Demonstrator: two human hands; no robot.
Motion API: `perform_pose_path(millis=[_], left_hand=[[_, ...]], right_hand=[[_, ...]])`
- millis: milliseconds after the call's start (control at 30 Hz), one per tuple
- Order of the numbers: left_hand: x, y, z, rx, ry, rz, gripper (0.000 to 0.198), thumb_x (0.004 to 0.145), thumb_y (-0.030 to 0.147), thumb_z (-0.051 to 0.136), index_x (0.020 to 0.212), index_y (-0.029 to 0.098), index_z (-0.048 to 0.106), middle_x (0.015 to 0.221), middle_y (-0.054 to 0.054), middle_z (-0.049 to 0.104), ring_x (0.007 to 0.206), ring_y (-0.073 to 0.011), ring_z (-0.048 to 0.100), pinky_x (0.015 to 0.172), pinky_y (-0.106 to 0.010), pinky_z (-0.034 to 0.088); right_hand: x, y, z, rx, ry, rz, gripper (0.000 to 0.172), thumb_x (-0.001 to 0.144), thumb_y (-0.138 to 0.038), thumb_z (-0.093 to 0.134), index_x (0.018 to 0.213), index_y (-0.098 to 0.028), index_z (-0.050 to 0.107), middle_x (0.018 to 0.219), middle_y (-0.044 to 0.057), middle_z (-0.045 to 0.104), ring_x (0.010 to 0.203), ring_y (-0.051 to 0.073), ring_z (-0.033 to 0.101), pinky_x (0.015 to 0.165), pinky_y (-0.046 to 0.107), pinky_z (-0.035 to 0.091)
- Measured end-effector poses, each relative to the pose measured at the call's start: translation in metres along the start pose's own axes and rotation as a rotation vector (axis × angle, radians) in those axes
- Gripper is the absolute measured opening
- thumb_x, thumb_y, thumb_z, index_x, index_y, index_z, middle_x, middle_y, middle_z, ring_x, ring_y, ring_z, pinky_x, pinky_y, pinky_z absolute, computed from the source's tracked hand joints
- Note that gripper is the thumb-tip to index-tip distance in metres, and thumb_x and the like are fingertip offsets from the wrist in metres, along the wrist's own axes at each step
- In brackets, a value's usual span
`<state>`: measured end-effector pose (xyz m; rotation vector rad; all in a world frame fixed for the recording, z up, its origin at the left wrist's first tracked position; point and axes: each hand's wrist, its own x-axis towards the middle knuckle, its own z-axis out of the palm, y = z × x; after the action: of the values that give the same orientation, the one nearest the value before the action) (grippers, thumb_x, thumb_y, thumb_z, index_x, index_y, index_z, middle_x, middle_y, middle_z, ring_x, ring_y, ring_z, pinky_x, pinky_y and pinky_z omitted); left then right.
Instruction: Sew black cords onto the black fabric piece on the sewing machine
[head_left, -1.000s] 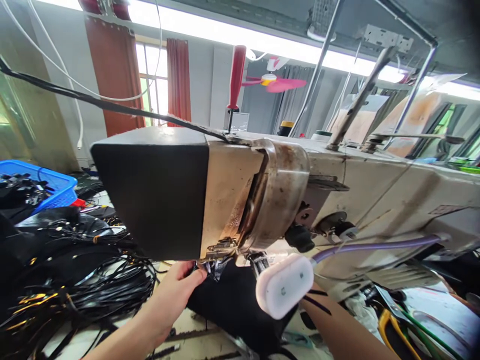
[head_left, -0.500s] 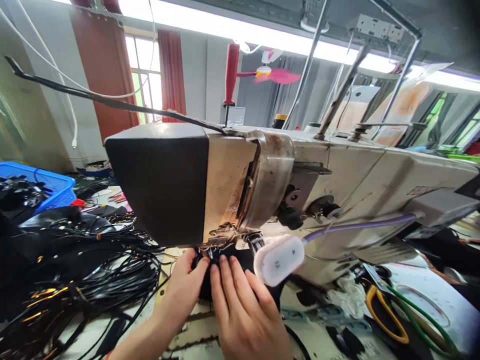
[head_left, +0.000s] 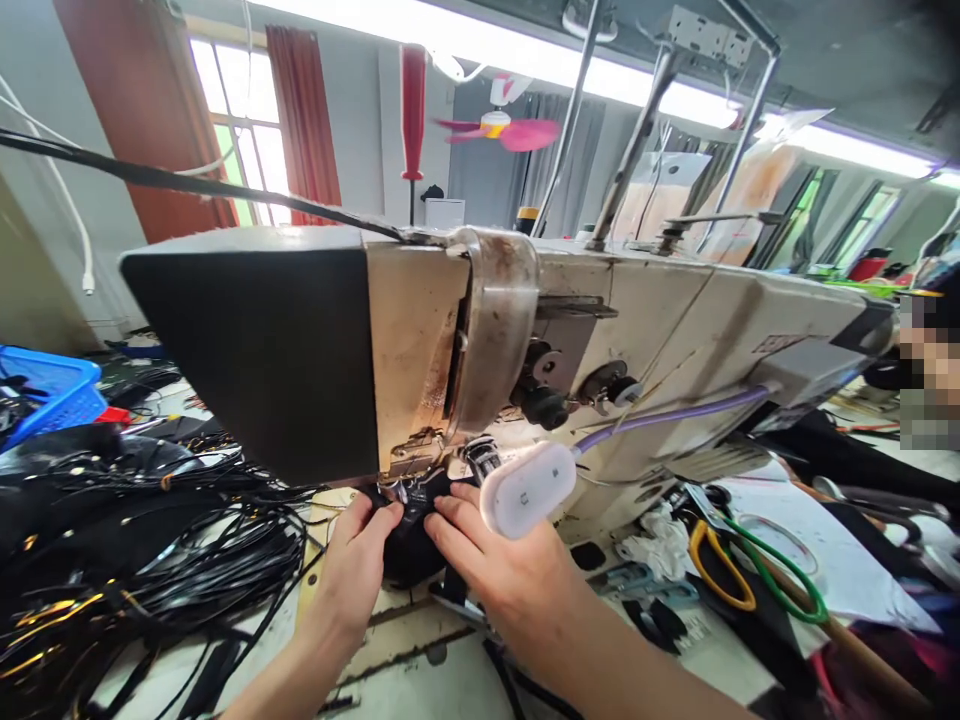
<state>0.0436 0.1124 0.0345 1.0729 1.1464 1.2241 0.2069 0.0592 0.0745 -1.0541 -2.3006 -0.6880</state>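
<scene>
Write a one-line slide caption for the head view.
Left hand grips and right hand presses a black piece under a worn sewing machine, beside a white lamp.

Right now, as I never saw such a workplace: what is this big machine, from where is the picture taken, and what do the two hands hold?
The camera sits on the person's head and looks forward and down. The large cream metal sewing machine fills the view, with a white oval lamp on a purple stalk. Under its needle area lies a small black piece of material. The left hand grips its edge; the right hand presses it with flat fingers. On the table lie a heap of black straps, left, and yellow-handled scissors, right.
</scene>
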Motion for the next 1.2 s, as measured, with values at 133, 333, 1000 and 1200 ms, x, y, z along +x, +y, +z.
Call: perform_pose_path(millis=[133,333,1000,1200], left_hand=[[0.001,-0.004,0.006,-0.044,0.043,0.026,0.025,0.068,0.039,0.067,0.068,0.020,0.051,0.070,0.005,0.058,0.072,-0.0143,0.048,0.067,-0.025,0.039],[0.001,-0.006,0.005,-0.025,0.076,0.023,0.024,0.064,0.038,0.070,0.072,0.019,0.058,0.069,0.005,0.058,0.073,-0.0144,0.049,0.065,-0.024,0.039],[-0.002,0.001,-0.006,0.034,-0.064,-0.048,0.044,0.061,0.050,0.076,0.082,0.012,0.067,0.079,-0.005,0.071,0.086,-0.0231,0.060,0.079,-0.031,0.048],[-0.006,0.004,-0.001,-0.136,-0.002,-0.137,0.053,0.053,0.045,0.081,0.093,0.014,0.065,0.088,-0.006,0.071,0.089,-0.0263,0.062,0.073,-0.033,0.050]], right_hand=[[0.001,0.008,-0.008,0.035,-0.050,-0.022,0.035,0.088,-0.001,0.038,0.110,-0.012,0.063,0.106,0.011,0.070,0.105,0.026,0.063,0.086,0.041,0.051],[-0.003,0.029,0.006,0.139,-0.048,-0.044,0.046,0.076,0.003,0.044,0.114,-0.016,0.061,0.117,0.008,0.067,0.107,0.025,0.061,0.091,0.039,0.049],[-0.003,-0.002,0.033,0.313,-0.059,0.280,0.065,0.066,-0.046,0.081,0.119,-0.018,0.054,0.117,0.012,0.062,0.106,0.032,0.057,0.094,0.046,0.042],[-0.002,0.039,0.042,0.656,-0.173,0.180,0.061,0.071,-0.055,0.074,0.117,-0.019,0.058,0.109,0.008,0.067,0.090,0.022,0.065,0.078,0.030,0.051]])
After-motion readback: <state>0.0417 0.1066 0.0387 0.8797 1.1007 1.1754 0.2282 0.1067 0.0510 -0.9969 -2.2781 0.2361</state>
